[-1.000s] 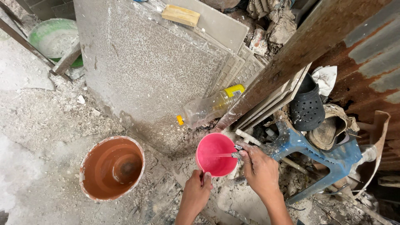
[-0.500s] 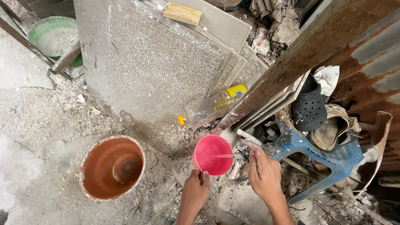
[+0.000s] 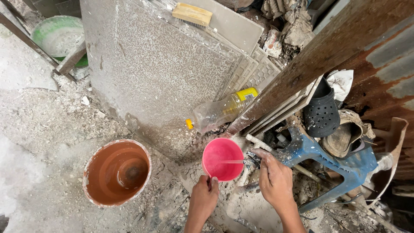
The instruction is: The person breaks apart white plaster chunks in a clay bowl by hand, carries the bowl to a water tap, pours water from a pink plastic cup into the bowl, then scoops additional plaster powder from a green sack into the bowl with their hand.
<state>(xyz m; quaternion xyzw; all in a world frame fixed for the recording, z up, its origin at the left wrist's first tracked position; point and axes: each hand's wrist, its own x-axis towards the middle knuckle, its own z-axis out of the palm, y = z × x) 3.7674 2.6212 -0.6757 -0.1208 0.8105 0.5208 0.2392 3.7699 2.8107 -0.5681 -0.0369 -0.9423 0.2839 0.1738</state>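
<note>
Here, a pink cup [image 3: 222, 159] on the rubble floor [image 3: 39, 129] near its lower edge — left hand [image 3: 203, 199] closed on the cup's near rim, right hand [image 3: 275, 181] wrapped around a tap [image 3: 253, 160] just beside it, a thin stream of water running into the cup. Left of it an orange bucket [image 3: 116, 171]; behind, a plastic bottle [image 3: 222, 110] against leaning tiles [image 3: 155, 64] — a blue stool [image 3: 327, 159] to the right.

- Pink cup [image 3: 222, 159]: smooth plastic, slightly glossy.
- Orange bucket [image 3: 116, 171]: plastic, rim crusted with dried grey cement.
- Leaning slab [image 3: 146, 69]: rough, matt, speckled stone.
- Corrugated sheet [image 3: 384, 64]: rusted metal.
- Bottle [image 3: 222, 110]: clear plastic.
</note>
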